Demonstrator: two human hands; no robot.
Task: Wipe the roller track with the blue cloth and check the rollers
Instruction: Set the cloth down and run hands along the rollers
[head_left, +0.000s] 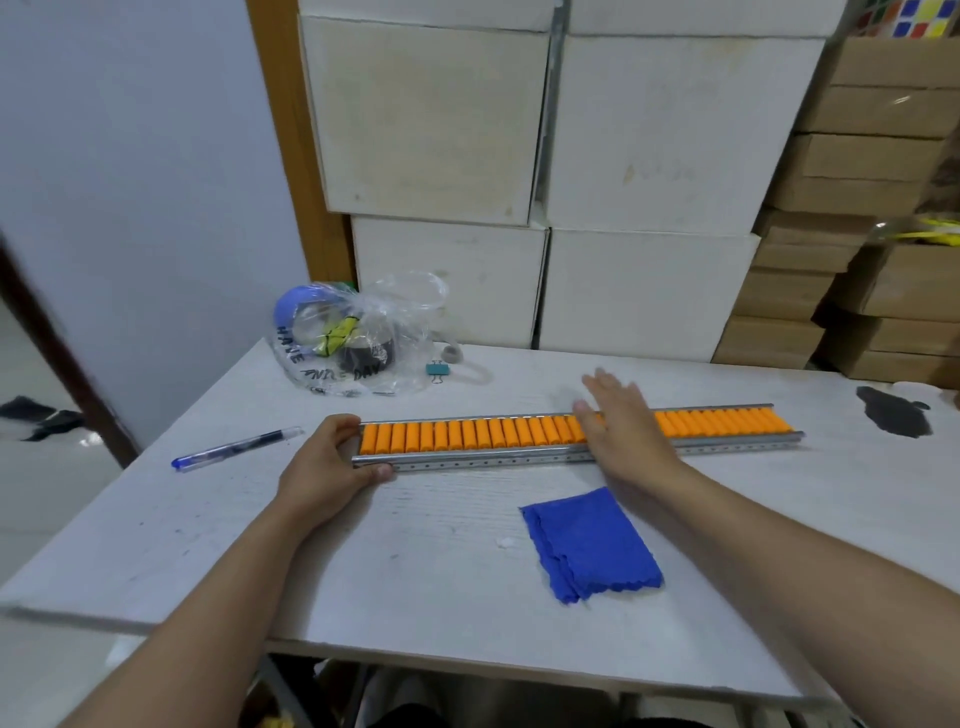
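The roller track lies on the surface, long axis running 9 to 3 o'clock. The left hand pinches its 9 o'clock end; the right hand rests flat, fingers spread, on the rollers. The blue cloth lies at 6 o'clock from that hand, nearer the right.

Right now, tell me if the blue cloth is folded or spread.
Folded. The blue microfibre cloth lies on the white table, doubled layers showing at its scalloped near edge; neither hand touches it.
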